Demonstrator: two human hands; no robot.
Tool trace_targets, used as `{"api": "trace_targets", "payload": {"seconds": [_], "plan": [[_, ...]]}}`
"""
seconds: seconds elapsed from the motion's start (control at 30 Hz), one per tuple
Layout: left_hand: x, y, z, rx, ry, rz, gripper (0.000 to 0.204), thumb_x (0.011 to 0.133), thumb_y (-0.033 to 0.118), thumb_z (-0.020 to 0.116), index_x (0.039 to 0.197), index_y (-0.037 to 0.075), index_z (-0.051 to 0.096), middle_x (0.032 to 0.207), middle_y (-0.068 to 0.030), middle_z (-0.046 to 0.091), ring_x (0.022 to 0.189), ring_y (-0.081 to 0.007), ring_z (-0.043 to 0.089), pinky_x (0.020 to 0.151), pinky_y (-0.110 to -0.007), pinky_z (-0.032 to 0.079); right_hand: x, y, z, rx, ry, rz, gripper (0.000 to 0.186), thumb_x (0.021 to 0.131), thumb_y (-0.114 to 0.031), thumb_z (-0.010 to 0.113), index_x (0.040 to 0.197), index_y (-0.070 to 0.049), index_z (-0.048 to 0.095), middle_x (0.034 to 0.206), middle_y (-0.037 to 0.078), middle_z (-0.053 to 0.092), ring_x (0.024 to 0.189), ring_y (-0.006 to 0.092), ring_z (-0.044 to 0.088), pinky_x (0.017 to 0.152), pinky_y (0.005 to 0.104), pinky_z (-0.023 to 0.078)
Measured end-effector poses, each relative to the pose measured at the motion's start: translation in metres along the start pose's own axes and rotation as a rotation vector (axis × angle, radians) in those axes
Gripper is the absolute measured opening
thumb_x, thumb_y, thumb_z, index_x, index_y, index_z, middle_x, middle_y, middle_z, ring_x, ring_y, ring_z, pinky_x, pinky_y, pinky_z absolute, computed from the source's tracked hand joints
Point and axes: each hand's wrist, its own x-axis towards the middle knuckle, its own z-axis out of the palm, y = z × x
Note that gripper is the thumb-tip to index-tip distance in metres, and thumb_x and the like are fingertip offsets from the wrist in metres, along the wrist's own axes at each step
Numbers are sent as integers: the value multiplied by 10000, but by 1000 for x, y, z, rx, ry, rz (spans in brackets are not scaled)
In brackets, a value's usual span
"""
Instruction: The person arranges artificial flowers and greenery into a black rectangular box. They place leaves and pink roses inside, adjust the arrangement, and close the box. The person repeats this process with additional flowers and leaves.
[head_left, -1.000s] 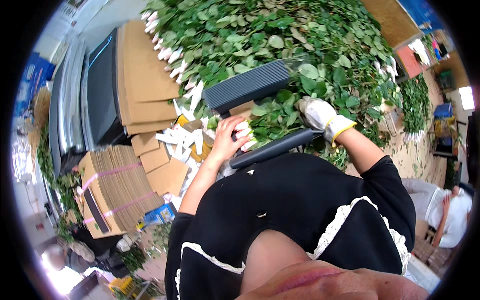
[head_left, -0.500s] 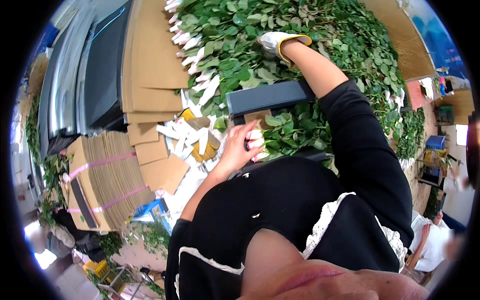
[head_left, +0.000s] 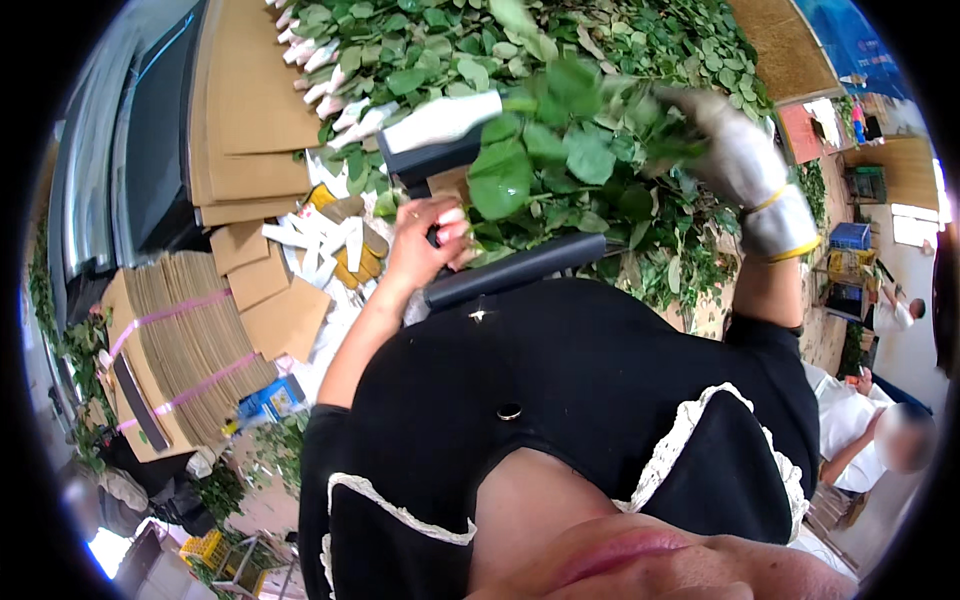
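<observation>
My bare left hand (head_left: 415,245) is closed around pale pink rose heads (head_left: 453,232) at the left end of a dark trough. A small black item shows between its fingers, too little of it to name. My right hand (head_left: 745,165), in a whitish glove with a yellow cuff, grips a leafy rose stem (head_left: 575,95); the fingers are partly blurred. That stem lies across above the trough, its head in a white sleeve (head_left: 440,122) pointing left. Between the trough's dark padded near edge (head_left: 520,268) and its far side lie more leafy stems (head_left: 560,215).
A large heap of sleeved roses (head_left: 640,40) covers the far side. At left are cardboard sheets (head_left: 255,90), a strapped cardboard bundle (head_left: 185,345), loose white sleeves (head_left: 320,245) and a yellow-grey glove (head_left: 365,250). A person in white (head_left: 850,440) is at the lower right.
My right hand has come back from the heap toward the right, now with a rose stem that trails over the trough. My left hand stays at the pink rose heads.
</observation>
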Motion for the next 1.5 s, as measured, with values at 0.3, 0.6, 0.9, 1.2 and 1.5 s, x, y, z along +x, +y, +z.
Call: {"api": "trace_targets", "payload": {"seconds": [0.3, 0.6, 0.9, 1.2, 1.5], "plan": [[2, -8, 2, -27, -32, 26, 532, 665, 248, 813, 1166, 167, 653, 1171, -19, 655, 1162, -284, 466, 1025, -397, 383, 35, -106, 120, 255, -122, -387, 241, 825, -148, 633, 1057, -92, 665, 888, 147, 690, 798, 328, 671, 691, 407, 541], [0, -21, 15, 9, -20, 39, 416, 711, 235, 768, 1097, 105, 679, 1091, -70, 671, 1136, -312, 492, 988, -398, 394, 41, -101, 157, 384, -111, -438, 142, 843, -160, 637, 968, -93, 634, 800, 134, 645, 719, 346, 635, 614, 412, 508], [11, 10, 6, -13, 25, 3, 420, 1036, 292, 340, 1065, 70, 695, 1022, -116, 695, 1071, -356, 527, 976, -417, 401, 43, -70, 169, 27, -464, -378, 212, 832, -213, 644, 1012, -103, 633, 880, 139, 674, 796, 333, 663, 695, 434, 533], [8, -5, -2, 69, -73, 170, 321, 978, 222, 450, 1218, 128, 641, 1255, -67, 627, 1149, -310, 518, 1032, -400, 363, 51, -50, 65, 474, -148, -396, 169, 848, -134, 688, 985, -43, 648, 812, 132, 648, 752, 317, 642, 652, 376, 510], [1, -4, 0, 118, -22, 191, 309, 962, 213, 484, 1207, 132, 653, 1269, -74, 613, 1159, -309, 510, 1017, -406, 389, 46, -39, 74, 402, -215, -392, 213, 866, -155, 637, 1053, -55, 616, 942, 125, 651, 903, 318, 634, 798, 387, 501]]}}
